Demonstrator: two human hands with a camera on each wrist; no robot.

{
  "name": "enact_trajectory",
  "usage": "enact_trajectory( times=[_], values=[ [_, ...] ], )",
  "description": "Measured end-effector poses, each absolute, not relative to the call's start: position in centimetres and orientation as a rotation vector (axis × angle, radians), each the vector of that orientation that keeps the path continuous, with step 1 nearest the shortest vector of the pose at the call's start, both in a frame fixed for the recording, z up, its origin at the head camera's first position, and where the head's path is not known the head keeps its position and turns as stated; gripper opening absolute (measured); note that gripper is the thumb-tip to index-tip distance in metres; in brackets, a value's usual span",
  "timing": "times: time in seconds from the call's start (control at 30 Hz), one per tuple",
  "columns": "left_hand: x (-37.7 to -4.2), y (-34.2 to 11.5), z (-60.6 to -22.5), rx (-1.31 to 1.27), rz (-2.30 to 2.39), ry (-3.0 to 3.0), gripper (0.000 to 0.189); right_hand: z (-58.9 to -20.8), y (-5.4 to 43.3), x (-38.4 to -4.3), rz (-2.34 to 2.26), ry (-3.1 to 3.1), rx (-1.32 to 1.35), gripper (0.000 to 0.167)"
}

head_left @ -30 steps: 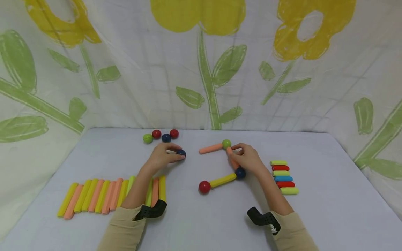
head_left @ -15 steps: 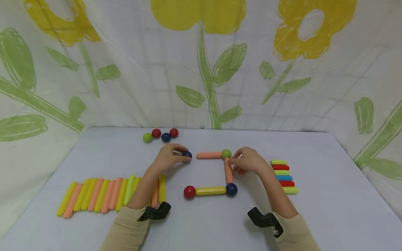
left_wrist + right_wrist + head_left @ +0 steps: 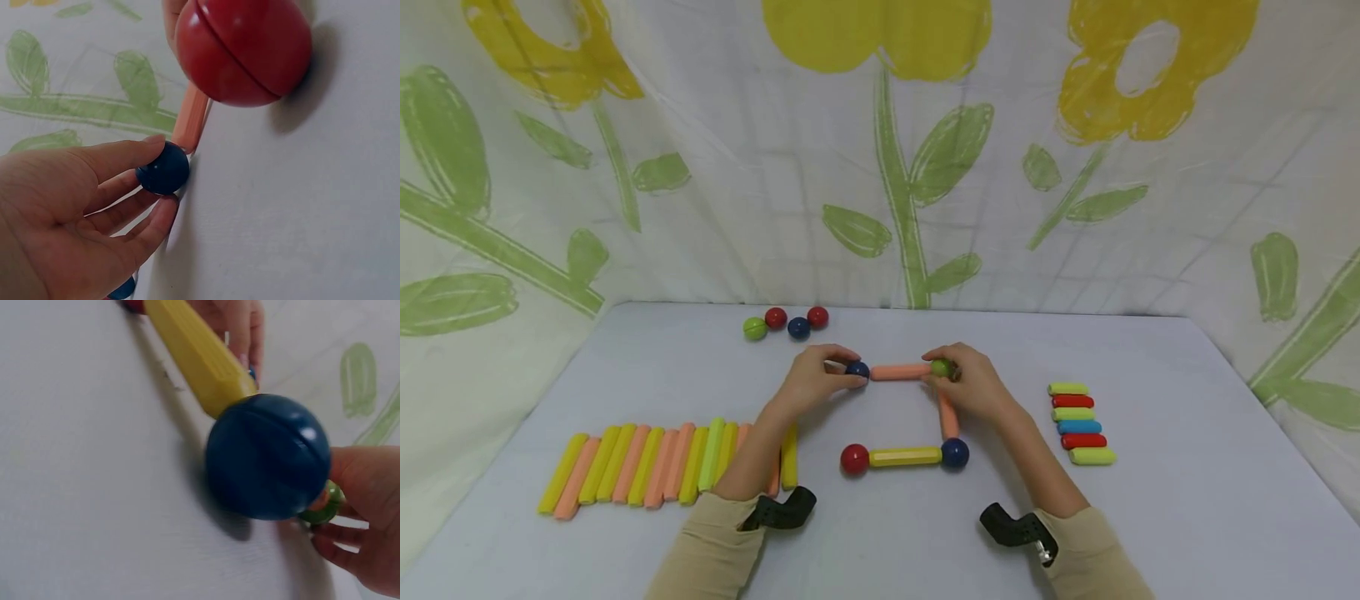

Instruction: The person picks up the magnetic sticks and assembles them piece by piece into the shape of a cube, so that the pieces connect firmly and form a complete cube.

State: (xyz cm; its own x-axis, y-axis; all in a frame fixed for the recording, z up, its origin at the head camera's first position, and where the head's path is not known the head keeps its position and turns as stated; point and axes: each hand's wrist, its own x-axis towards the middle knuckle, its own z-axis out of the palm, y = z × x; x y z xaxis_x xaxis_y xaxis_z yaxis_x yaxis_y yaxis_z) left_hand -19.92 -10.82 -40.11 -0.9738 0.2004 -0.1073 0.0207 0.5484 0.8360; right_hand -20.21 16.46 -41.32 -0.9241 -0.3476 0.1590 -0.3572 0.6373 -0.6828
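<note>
My left hand (image 3: pixel 811 379) pinches a dark blue ball (image 3: pixel 164 169) between thumb and fingers, at the left end of an orange stick (image 3: pixel 900 372). That stick's right end meets a green ball (image 3: pixel 940 367), which my right hand (image 3: pixel 972 379) grips. From the green ball a second orange stick (image 3: pixel 949 417) runs down to another blue ball (image 3: pixel 269 456). A yellow stick (image 3: pixel 905 456) joins this ball to a large-looking red ball (image 3: pixel 244 50). In the left wrist view the held blue ball touches or nearly touches the stick; I cannot tell if they are joined.
Behind my left hand lie a loose green ball (image 3: pixel 755 328), a blue ball (image 3: pixel 799 327) and two red balls (image 3: pixel 776 317). A row of long sticks (image 3: pixel 647 467) lies left, partly under my left forearm. Several short coloured sticks (image 3: pixel 1080 427) are stacked at right on the white table (image 3: pixel 1180 500).
The joined sticks and balls have turned squarer to me. My left hand has carried the blue ball right, up to the orange stick. My right hand has shifted from the side stick to the green ball.
</note>
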Motion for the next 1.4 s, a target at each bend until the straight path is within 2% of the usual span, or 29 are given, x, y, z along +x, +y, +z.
enact_trajectory(
  times=[0.27, 0.43, 0.87, 1.4],
  values=[
    [-19.8, -10.6, -40.2, 0.187, 1.419, 2.594, 0.037, -41.7, 16.2, -20.2, 1.234, -2.824, 0.518, 0.022],
    [-19.9, -10.6, -40.2, 0.160, 1.441, 2.592, 0.037, -41.8, 16.5, -20.1, 1.336, -2.822, 0.434, 0.023],
    [-19.6, -9.9, -40.0, 0.191, 1.496, 2.594, 0.039, -41.4, 16.6, -20.0, 1.273, -2.833, 0.496, 0.022],
    [-19.2, -10.6, -39.3, 0.209, 1.500, 2.590, 0.038, -41.6, 18.4, -20.6, 1.287, -2.850, 0.409, 0.024]
  ],
)
